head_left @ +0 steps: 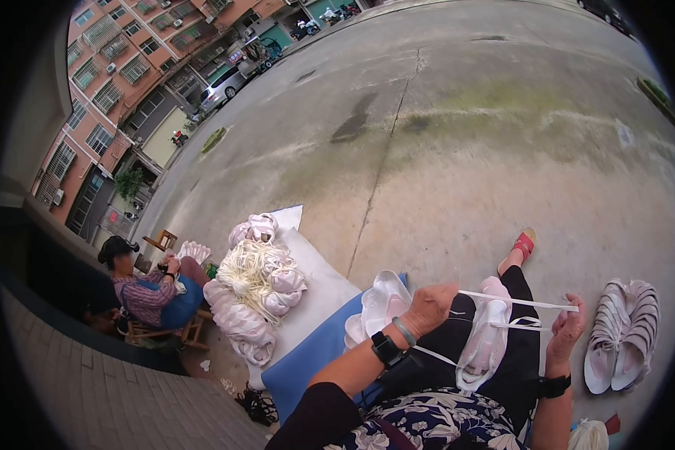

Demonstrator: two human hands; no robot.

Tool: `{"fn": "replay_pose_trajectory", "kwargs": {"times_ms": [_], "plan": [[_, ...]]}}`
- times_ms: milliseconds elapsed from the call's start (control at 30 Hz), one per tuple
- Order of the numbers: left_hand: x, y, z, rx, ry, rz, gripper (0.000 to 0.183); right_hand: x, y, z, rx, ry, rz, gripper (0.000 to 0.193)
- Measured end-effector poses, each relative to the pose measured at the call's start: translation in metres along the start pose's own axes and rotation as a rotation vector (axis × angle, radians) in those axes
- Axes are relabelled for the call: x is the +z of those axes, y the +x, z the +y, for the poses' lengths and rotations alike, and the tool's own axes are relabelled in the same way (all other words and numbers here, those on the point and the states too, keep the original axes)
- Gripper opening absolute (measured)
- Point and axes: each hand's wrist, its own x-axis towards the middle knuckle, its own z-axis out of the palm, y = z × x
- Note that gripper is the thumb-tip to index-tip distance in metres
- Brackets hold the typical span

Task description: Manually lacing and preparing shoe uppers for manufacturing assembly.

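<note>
A white and pale pink shoe upper (481, 349) rests on my dark-trousered lap, its toe end pointing away from me. White shoelace (519, 301) stretches taut across it between my two hands, and a second length runs from the upper toward the right. My left hand (430, 309), left of the upper, is closed round one end of the lace. On the other side my right hand (568, 330) pinches the lace with its fingertips raised. More white uppers (385, 300) lie just beyond my left forearm; that arm partly hides them.
Bundled uppers (240, 319) and a heap of cream laces (256, 270) lie on a white sheet (315, 274) at left, beside a blue cloth (307, 367). Stacked uppers (621, 337) stand on the concrete at right. A seated co-worker (157, 289) handles uppers farther left.
</note>
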Motion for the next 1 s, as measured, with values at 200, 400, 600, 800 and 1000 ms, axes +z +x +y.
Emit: {"fn": "replay_pose_trajectory", "kwargs": {"times_ms": [200,400,600,800,1000], "plan": [[-0.004,-0.024,-0.022,-0.149,0.079,-0.076,0.002,0.001,0.005,0.012,0.121,0.276,0.091,0.035],[0.001,-0.041,-0.019,-0.189,0.091,-0.134,0.007,-0.016,0.003,0.017,0.205,0.358,0.218,0.031],[0.036,-0.033,0.000,-0.185,-0.070,-0.058,0.009,-0.038,0.009,0.011,0.148,0.290,0.290,0.028],[0.072,-0.031,0.013,-0.775,-0.756,-0.105,0.012,-0.041,0.022,0.006,0.163,0.125,0.198,0.018],[0.109,-0.037,0.016,-0.764,-0.823,-0.153,0.013,-0.075,0.007,0.049,0.357,-0.372,0.215,0.013]]}}
